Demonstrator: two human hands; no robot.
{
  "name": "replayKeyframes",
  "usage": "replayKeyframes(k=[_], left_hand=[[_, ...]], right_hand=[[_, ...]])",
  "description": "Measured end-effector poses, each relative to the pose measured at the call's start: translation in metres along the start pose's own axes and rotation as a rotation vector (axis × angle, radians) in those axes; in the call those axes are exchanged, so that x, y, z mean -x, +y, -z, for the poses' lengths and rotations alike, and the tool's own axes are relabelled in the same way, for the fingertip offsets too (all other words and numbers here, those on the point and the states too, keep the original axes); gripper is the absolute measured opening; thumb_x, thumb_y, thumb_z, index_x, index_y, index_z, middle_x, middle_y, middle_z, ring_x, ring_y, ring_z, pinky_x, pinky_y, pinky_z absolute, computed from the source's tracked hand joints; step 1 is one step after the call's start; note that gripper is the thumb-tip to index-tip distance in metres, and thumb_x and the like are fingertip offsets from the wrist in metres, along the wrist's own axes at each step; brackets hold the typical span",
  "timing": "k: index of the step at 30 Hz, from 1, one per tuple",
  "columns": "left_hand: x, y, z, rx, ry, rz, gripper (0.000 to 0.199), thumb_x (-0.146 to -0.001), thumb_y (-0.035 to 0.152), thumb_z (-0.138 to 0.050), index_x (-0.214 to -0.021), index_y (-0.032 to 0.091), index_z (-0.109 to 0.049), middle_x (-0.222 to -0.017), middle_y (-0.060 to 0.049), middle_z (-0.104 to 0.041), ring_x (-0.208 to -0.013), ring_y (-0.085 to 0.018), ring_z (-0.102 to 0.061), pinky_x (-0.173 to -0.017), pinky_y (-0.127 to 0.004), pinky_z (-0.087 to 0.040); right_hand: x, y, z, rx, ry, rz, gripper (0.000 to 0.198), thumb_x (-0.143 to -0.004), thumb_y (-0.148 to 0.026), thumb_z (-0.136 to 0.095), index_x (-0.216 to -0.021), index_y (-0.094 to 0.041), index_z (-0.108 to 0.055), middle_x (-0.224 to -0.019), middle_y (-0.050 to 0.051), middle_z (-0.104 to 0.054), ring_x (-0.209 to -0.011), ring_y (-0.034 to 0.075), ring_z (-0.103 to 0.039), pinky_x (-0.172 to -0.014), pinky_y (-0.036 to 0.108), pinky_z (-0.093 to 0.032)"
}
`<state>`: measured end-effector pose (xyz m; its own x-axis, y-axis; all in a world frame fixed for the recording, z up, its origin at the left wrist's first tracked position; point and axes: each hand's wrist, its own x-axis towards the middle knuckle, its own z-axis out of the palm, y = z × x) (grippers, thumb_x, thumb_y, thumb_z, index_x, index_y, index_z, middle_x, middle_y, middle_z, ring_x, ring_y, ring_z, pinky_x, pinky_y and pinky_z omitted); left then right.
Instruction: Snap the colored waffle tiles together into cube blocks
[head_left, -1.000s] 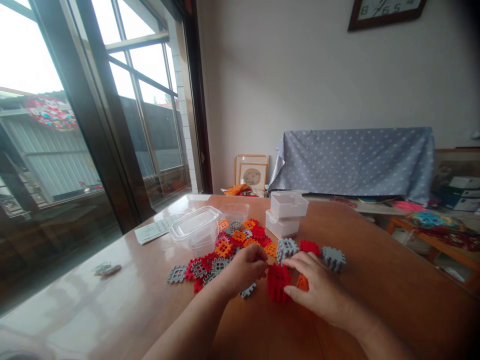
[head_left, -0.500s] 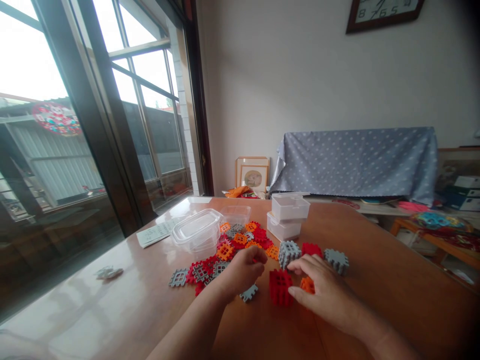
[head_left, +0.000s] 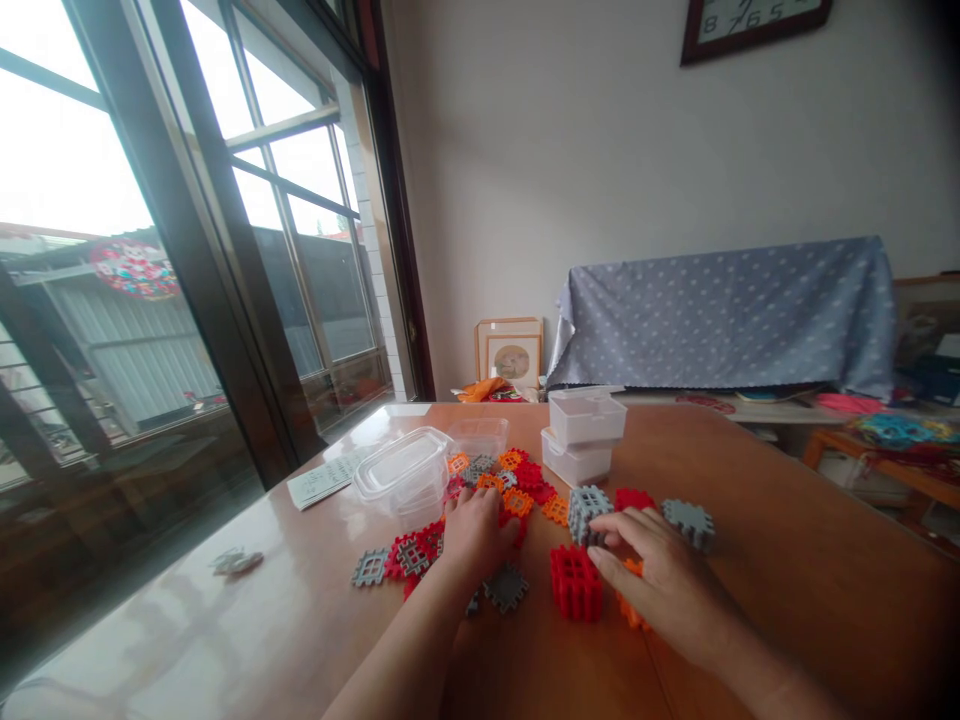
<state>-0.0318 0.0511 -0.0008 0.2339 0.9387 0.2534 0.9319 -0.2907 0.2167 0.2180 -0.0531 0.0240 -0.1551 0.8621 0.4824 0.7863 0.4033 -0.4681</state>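
Observation:
Interlocking square plastic pieces in red, orange and grey lie in a loose pile [head_left: 517,500] mid-table. My left hand [head_left: 478,535] reaches over this pile, fingers spread and pointing down among the pieces; its fingertips are partly hidden. A dark grey piece [head_left: 506,588] lies flat just in front of it. My right hand [head_left: 664,570] is open, thumb and fingers apart, beside a red stack [head_left: 576,585] and a grey stack [head_left: 589,512]. Its fingertips overlap the grey stack's edge; contact is unclear. Partly behind this hand are orange pieces [head_left: 630,605] and another red stack [head_left: 634,498].
Another grey stack [head_left: 688,522] stands at the right. Behind the pile are two stacked lidded boxes [head_left: 585,440], clear containers [head_left: 405,475] and a paper sheet [head_left: 326,480]. A small clear bundle [head_left: 236,562] lies at the left. Large windows [head_left: 300,230] flank the table [head_left: 187,640].
My left hand has moved forward onto the pile, its fingers spreading. My right hand's fingertips have shifted slightly off the red stack. The view has turned a little left.

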Motion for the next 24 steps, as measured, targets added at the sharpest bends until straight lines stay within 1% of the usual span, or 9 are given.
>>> replayKeyframes(k=[2,3,7,10,13,16,19,21,24], left_hand=[[0.003,0.005,0.001,-0.050,-0.029,-0.026,0.031,-0.082,0.051,-0.064,-0.096,0.024,-0.064,-0.114,-0.010,-0.070,-0.113,-0.035,-0.055,-0.097,-0.047,-0.036],[0.004,0.007,0.001,-0.068,-0.035,-0.035,0.033,-0.080,0.052,-0.065,-0.097,0.024,-0.064,-0.115,-0.011,-0.069,-0.115,-0.036,-0.054,-0.099,-0.048,-0.035],[0.005,0.011,0.000,-0.075,-0.036,-0.067,0.036,-0.075,0.050,-0.069,-0.100,0.024,-0.064,-0.111,-0.011,-0.070,-0.115,-0.036,-0.054,-0.100,-0.048,-0.033],[0.005,0.012,-0.003,-0.050,-0.032,-0.075,0.035,-0.074,0.042,-0.070,-0.103,0.024,-0.063,-0.110,-0.011,-0.071,-0.113,-0.036,-0.055,-0.099,-0.048,-0.033],[0.004,0.013,-0.004,-0.022,-0.021,-0.069,0.030,-0.076,0.032,-0.067,-0.105,0.023,-0.063,-0.107,-0.013,-0.072,-0.112,-0.037,-0.057,-0.098,-0.049,-0.033],[0.003,0.014,-0.003,0.013,-0.024,-0.071,0.017,-0.078,0.027,-0.065,-0.094,0.023,-0.065,-0.100,-0.013,-0.073,-0.108,-0.037,-0.059,-0.098,-0.050,-0.033],[0.003,0.014,0.000,0.035,-0.012,-0.059,0.008,-0.080,0.026,-0.062,-0.087,0.023,-0.066,-0.093,-0.011,-0.074,-0.105,-0.035,-0.061,-0.099,-0.048,-0.034],[0.002,0.014,0.003,0.020,0.022,-0.041,0.009,-0.086,0.027,-0.058,-0.087,0.024,-0.067,-0.089,-0.010,-0.073,-0.103,-0.033,-0.061,-0.099,-0.046,-0.034],[0.002,0.011,0.007,-0.016,0.087,-0.032,0.019,-0.094,0.029,-0.050,-0.090,0.024,-0.067,-0.088,-0.010,-0.074,-0.101,-0.031,-0.062,-0.098,-0.045,-0.035]], right_hand=[[0.000,0.000,-0.001,0.001,0.010,-0.003,0.014,-0.095,-0.031,-0.059,-0.106,-0.027,-0.067,-0.099,0.003,-0.070,-0.097,0.025,-0.064,-0.085,0.039,-0.049],[0.000,0.001,-0.001,-0.002,0.014,0.000,0.013,-0.096,-0.031,-0.059,-0.105,-0.027,-0.067,-0.099,0.003,-0.070,-0.097,0.025,-0.064,-0.085,0.039,-0.049],[0.000,0.000,-0.002,-0.015,0.027,0.005,0.013,-0.097,-0.032,-0.058,-0.105,-0.026,-0.067,-0.098,0.004,-0.070,-0.097,0.025,-0.064,-0.085,0.039,-0.049],[0.000,0.000,-0.002,-0.015,0.031,0.009,0.014,-0.097,-0.032,-0.058,-0.105,-0.026,-0.067,-0.098,0.005,-0.070,-0.096,0.025,-0.064,-0.086,0.040,-0.049],[0.001,-0.001,-0.003,-0.021,0.027,0.018,0.014,-0.097,-0.031,-0.057,-0.105,-0.026,-0.068,-0.098,0.005,-0.070,-0.096,0.026,-0.063,-0.085,0.041,-0.050],[0.001,-0.002,-0.002,-0.025,0.040,0.013,0.014,-0.097,-0.030,-0.058,-0.105,-0.026,-0.068,-0.096,0.005,-0.071,-0.095,0.026,-0.063,-0.084,0.041,-0.050],[0.001,-0.003,-0.001,-0.029,0.048,0.013,0.013,-0.097,-0.029,-0.058,-0.104,-0.026,-0.069,-0.096,0.005,-0.071,-0.095,0.026,-0.064,-0.084,0.040,-0.050],[0.001,-0.002,-0.001,-0.030,0.049,0.015,0.013,-0.097,-0.030,-0.058,-0.104,-0.026,-0.069,-0.095,0.005,-0.070,-0.095,0.026,-0.064,-0.084,0.040,-0.049],[0.001,-0.001,-0.003,-0.029,0.050,0.019,0.014,-0.097,-0.031,-0.057,-0.104,-0.026,-0.069,-0.093,0.005,-0.070,-0.094,0.026,-0.063,-0.084,0.039,-0.049]])
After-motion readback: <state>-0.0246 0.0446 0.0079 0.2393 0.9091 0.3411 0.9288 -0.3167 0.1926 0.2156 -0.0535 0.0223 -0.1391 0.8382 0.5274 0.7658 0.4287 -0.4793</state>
